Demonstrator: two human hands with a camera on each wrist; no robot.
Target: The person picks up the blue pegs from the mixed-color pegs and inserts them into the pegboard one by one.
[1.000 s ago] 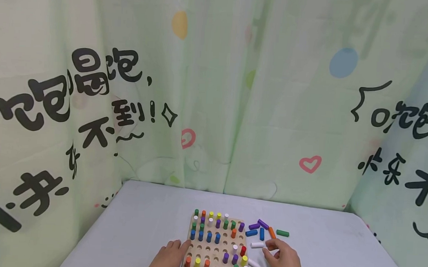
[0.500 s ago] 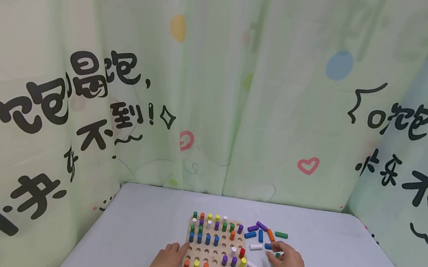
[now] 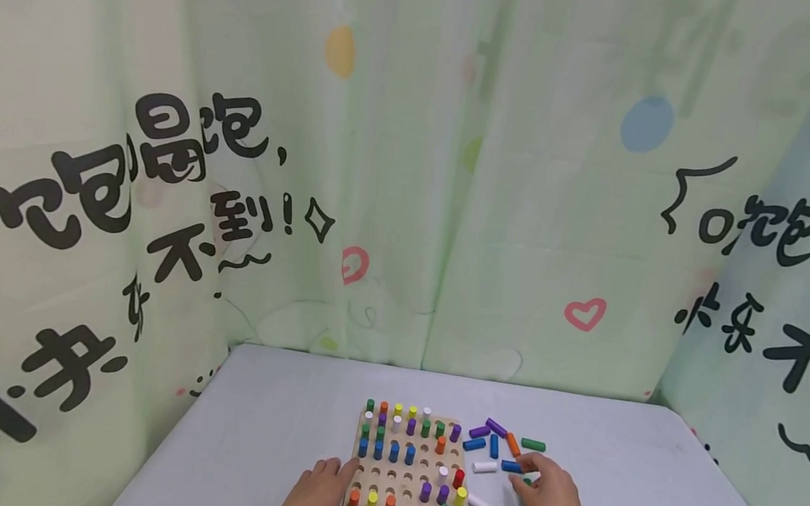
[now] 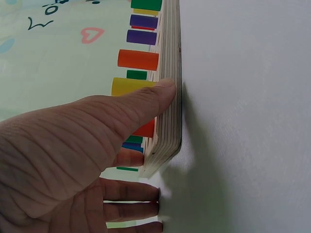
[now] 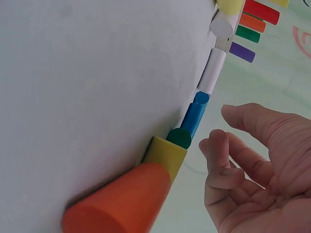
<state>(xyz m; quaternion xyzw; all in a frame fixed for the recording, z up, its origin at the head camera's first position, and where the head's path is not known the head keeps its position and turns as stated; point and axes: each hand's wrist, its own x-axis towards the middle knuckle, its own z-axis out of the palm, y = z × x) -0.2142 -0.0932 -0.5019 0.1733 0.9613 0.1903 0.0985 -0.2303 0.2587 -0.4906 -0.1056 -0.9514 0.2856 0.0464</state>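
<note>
Blue peg [image 3: 511, 467] flat on the table [image 3: 284, 416], long side going left to right, just left of the right hand [image 3: 552, 498], the nearer one; cannot tell if touching. Right thumb and finger a little apart, nothing seen between. Farther left, a white peg [image 3: 485, 468], then the wooden board [image 3: 383, 481] with coloured pegs [image 3: 394, 453] in many holes. At its near left corner, a spread left hand [image 3: 313, 495], thumb against the edge

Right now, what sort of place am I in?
Probably a small curtained-off tabletop workspace: pale green curtains printed with black Chinese lettering hang behind and on both sides of a white table, where a wooden pegboard sits.
</note>
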